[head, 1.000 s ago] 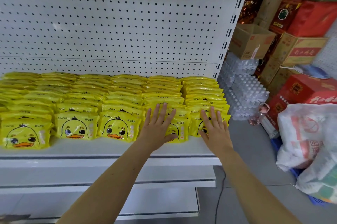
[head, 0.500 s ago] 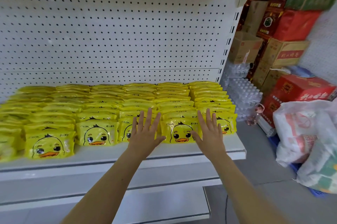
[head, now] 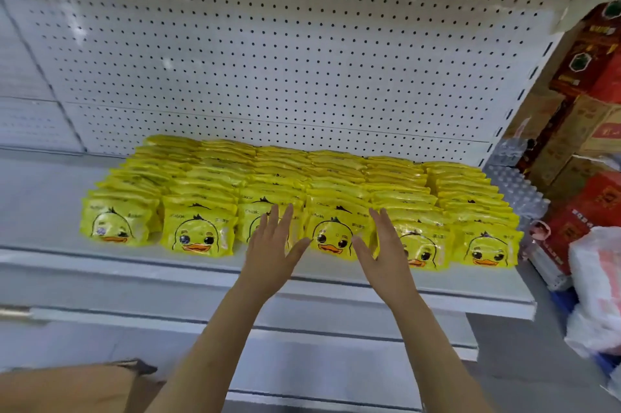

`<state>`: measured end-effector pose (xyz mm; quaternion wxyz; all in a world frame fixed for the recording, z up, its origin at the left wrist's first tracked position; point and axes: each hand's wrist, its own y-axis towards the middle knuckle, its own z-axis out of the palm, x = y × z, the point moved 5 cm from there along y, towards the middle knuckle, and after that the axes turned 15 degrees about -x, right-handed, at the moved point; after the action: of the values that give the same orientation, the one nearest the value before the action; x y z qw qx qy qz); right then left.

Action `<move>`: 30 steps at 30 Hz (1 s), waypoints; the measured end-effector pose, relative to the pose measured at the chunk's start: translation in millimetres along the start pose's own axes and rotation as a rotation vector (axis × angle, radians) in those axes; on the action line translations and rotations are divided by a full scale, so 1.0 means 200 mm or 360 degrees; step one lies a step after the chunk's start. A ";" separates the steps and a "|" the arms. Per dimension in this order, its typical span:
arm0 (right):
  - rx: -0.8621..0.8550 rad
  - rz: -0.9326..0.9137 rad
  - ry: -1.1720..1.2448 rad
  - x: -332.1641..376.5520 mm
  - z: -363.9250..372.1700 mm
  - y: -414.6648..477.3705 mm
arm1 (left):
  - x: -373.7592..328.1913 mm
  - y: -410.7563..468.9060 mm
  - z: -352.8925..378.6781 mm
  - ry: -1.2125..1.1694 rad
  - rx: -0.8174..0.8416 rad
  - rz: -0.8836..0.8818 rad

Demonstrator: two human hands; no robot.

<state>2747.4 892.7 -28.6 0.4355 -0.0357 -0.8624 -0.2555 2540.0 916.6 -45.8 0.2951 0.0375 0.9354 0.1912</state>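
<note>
Head-worn wide-angle view, forward and downward, near the yellow packets (head: 302,177).

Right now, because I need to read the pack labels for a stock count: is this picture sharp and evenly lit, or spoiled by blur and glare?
All in the head view: slight motion blur leaves the small print on the yellow duck packs unreadable; glare streaks their foil tops; the wide lens bows the shelf edge and the pegboard; the light is bright, with faint shadows.

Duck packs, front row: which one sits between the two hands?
The fourth pack from the left: its face fills the gap between the left hand and right hand, which partly cover the third pack and fifth pack.
</note>
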 end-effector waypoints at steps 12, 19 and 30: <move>0.0817 0.0271 0.0805 0.39 0.51 0.06 | 0.32 -0.29 -0.60 -0.0536 -0.0675 -0.0962; 0.1316 0.0139 0.0953 0.49 0.67 -0.04 | 0.30 -0.63 -0.70 -0.0544 -0.1041 -0.1280; 0.1895 -0.0033 0.0976 0.60 0.92 -0.49 | 0.27 -1.24 -0.76 -0.0415 -0.1571 -0.1786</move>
<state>2510.7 875.4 -65.8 0.6038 0.2933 -0.6936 0.2614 2420.2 646.5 -55.5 0.4388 -0.5580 0.5777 0.4028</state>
